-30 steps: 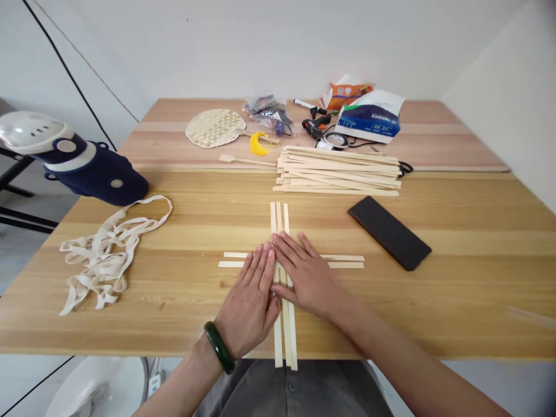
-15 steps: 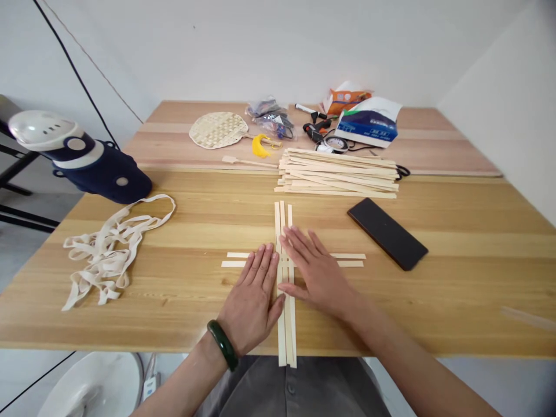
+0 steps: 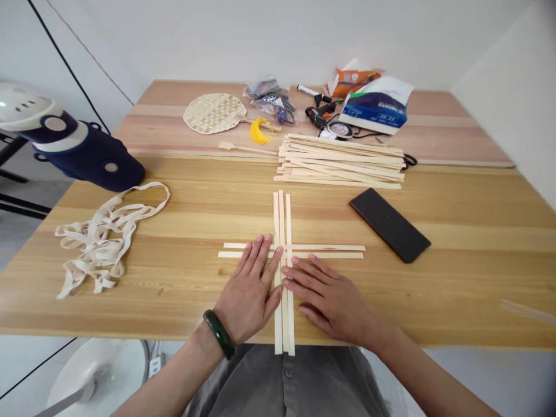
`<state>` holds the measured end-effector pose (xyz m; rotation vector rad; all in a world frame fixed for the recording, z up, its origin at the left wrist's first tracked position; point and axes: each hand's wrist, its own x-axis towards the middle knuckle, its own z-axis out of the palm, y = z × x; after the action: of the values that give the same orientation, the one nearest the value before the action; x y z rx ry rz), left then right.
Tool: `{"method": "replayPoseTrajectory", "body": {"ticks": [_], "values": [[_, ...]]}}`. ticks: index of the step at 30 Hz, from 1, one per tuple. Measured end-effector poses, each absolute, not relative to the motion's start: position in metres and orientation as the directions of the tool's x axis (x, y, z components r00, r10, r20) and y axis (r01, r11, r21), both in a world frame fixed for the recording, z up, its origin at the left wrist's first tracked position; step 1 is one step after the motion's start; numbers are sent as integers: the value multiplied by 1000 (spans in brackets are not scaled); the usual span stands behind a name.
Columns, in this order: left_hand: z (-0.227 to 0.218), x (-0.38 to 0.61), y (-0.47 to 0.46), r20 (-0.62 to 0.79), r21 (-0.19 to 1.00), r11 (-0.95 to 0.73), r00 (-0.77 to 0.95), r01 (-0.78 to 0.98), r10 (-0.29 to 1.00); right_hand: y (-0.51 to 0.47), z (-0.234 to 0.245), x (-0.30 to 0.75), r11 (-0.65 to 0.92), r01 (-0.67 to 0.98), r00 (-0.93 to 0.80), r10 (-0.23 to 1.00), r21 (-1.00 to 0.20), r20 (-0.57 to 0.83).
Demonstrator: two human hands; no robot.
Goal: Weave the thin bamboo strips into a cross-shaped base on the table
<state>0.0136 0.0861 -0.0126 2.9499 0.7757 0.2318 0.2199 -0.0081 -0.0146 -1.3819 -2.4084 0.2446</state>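
While the long strips (image 3: 282, 220) are nudged together below the cross strips (image 3: 334, 251) by the flat, unclenched left hand (image 3: 247, 298) and right hand (image 3: 332, 301), even sideways pressure is judged needed.

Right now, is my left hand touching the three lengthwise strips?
Touching. The head view shows the left hand flat, its index finger and thumb overlapping the left edge of the three lengthwise strips, with no gap.

Both hands (image 3: 247, 292) (image 3: 332, 298) lie flat beside crossed bamboo strips (image 3: 282, 231).
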Motion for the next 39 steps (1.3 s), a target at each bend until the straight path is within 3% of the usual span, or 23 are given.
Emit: {"method": "replayPoseTrajectory", "body": {"ticks": [19, 24, 32, 39], "values": [[-11, 14, 86, 95, 112, -864, 861, 490, 500, -13, -13, 222, 522, 800, -494, 853, -296, 170], [-11, 15, 86, 77, 156, -849, 851, 505, 520, -7, -6, 222, 499, 813, -447, 865, -299, 228], [-9, 15, 87, 96, 148, -853, 851, 501, 517, 31, -9, 207, 374, 871, -235, 887, -319, 399], [-11, 15, 86, 87, 169, -848, 850, 502, 520, 39, -20, 196, 360, 874, -232, 899, -325, 373]]}}
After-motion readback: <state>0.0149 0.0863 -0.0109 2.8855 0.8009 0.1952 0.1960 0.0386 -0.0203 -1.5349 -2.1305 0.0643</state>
